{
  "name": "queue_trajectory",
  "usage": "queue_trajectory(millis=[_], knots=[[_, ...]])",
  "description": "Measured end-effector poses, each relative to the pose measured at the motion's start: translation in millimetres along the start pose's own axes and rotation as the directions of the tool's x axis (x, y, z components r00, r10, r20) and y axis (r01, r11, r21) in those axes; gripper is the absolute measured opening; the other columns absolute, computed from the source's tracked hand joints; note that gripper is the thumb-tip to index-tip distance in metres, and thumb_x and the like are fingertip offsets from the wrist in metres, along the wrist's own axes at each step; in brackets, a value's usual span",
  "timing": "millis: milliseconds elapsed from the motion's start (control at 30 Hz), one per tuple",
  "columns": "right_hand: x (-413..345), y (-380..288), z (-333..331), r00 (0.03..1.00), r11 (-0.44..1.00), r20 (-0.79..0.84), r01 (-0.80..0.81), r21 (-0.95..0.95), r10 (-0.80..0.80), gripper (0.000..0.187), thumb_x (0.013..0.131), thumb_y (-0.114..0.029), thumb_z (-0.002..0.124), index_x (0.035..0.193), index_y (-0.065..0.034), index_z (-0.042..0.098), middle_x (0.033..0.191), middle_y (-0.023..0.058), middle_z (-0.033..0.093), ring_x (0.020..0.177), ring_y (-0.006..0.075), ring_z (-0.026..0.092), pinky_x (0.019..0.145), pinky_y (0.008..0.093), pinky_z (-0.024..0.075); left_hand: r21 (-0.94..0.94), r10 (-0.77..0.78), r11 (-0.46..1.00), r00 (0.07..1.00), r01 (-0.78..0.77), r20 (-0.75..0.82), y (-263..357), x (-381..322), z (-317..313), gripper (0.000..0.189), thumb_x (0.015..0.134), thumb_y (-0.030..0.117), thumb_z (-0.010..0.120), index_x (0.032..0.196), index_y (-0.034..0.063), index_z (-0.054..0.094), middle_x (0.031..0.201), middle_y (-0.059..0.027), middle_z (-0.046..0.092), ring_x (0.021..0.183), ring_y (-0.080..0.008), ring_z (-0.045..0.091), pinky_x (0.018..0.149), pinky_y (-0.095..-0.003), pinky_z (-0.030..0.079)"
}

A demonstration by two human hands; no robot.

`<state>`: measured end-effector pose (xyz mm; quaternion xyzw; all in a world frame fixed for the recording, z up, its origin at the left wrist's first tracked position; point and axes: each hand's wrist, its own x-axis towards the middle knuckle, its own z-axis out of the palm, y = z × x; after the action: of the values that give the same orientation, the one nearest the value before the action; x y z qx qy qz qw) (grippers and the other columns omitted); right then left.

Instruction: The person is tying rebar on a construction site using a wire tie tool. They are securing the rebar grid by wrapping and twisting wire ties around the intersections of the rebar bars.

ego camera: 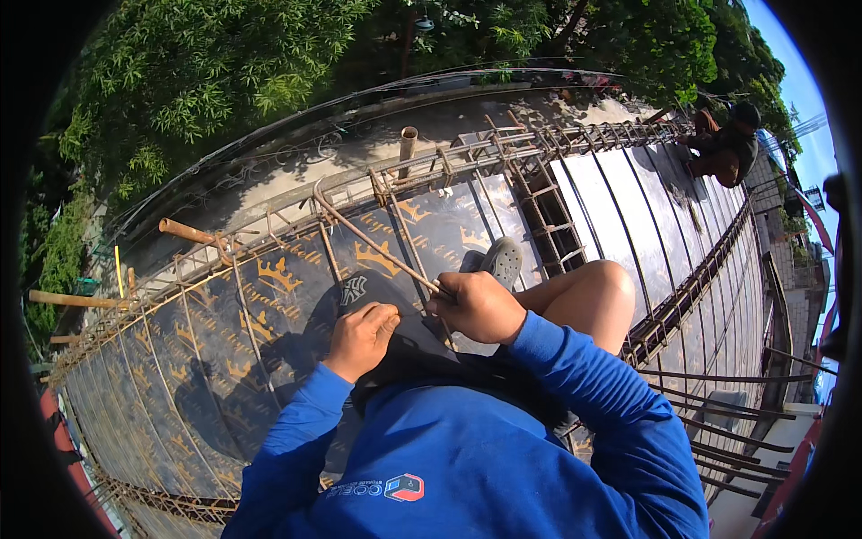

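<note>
My left hand [363, 340] is in front of my thigh, its thumb pressed against the curled fingers. A faint line like thin tie wire runs from its fingertips; most of it is hidden. Closed into a fist, my right hand [479, 306] grips a slender dark rod [444, 292], whose kind I cannot make out. A hooked steel reinforcing bar [377, 246] slants down to this fist, its bend lying by the edge beam's rebar cage [444, 165]. Straight rebars [406, 229] cross the dark formwork panels [279, 276] printed with gold crowns. A dark cap [353, 290] lies or rests near my left hand.
A co-worker [727, 148] crouches at the far right beside the rebar cage. Rusty pipes [192, 231] stick out past the deck edge, with a street [444, 114] below and cables along it. A cage-filled gap [549, 209] crosses the deck. Loose bar ends [734, 418] project at right.
</note>
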<state>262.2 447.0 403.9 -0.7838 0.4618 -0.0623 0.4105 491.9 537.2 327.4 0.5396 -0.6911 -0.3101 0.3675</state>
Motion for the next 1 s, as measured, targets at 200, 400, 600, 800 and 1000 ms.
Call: queue_trajectory(millis=[200, 400, 600, 800, 1000], knots=[[13.8, -0.6, -18.8, 0.997, 0.982, -0.04, 0.062, -0.178, -0.071, 0.025, 0.09, -0.027, 0.072, 0.086, -0.0037, 0.064, 0.076, 0.0211, 0.068, 0.077, 0.0429, 0.068, 0.069, 0.0501, 0.0544, -0.019, -0.164, 0.986, 0.986, 0.164, -0.034, 15.8, 17.4, 9.0, 0.016, 0.1, 0.018, 0.063, 0.092, 0.0041, 0.064, 0.087, -0.0185, 0.069, 0.081, -0.0428, 0.066, 0.065, -0.0474, 0.052], [48.6, 7.4, -26.4, 0.988, 0.983, 0.098, 0.131, -0.129, -0.119, 0.028, 0.09, -0.029, 0.073, 0.094, -0.0017, 0.068, 0.082, 0.023, 0.07, 0.083, 0.044, 0.068, 0.074, 0.05, 0.054, -0.083, -0.333, 0.937, 0.94, 0.339, 0.071, 13.8, 29.3, -3.6, 0.017, 0.098, 0.018, 0.066, 0.099, 0.0012, 0.066, 0.077, -0.014, 0.067, 0.069, -0.0253, 0.065, 0.065, -0.0371, 0.05], [70.8, 26.9, -31.8, 0.988, 0.982, 0.151, 0.006, 0.187, -0.035, 0.028, 0.094, -0.026, 0.071, 0.088, 0.001, 0.068, 0.075, 0.0129, 0.07, 0.069, 0.0245, 0.068, 0.069, 0.0404, 0.0531, -0.067, -0.36, 0.929, 0.931, 0.364, 0.06, 6.4, 42.1, -9.2, 0.023, 0.097, 0.027, 0.068, 0.102, 0.0049, 0.07, 0.082, -0.0149, 0.071, 0.072, -0.0304, 0.068, 0.067, -0.039, 0.052], [67.0, 36.9, -29.7, 0.983, 0.973, -0.049, 0.169, -0.158, -0.179, 0.028, 0.095, -0.029, 0.067, 0.086, -0.0018, 0.066, 0.08, 0.0204, 0.071, 0.076, 0.0412, 0.069, 0.07, 0.0494, 0.0539, 0.02, -0.406, 0.914, 0.914, 0.405, 0.019, 9.7, 54.3, 5.1, 0.021, 0.095, 0.025, 0.068, 0.096, 0.0042, 0.07, 0.083, -0.0184, 0.071, 0.079, -0.0383, 0.07, 0.071, -0.0461, 0.053], [47.6, 19.6, -7.1, 0.952, 0.851, -0.019, 0.263, -0.455, -0.305, 0.019, 0.091, -0.022, 0.065, 0.1, -0.0058, 0.061, 0.084, 0.0175, 0.07, 0.077, 0.0389, 0.071, 0.067, 0.0488, 0.0563, 0.15, -0.489, 0.862, 0.872, 0.484, -0.007, -7.9, 64.8, 26.3, 0.016, 0.091, 0.02, 0.067, 0.093, 0.0049, 0.07, 0.085, -0.02, 0.072, 0.084, -0.0434, 0.069, 0.076, -0.0496, 0.054]])
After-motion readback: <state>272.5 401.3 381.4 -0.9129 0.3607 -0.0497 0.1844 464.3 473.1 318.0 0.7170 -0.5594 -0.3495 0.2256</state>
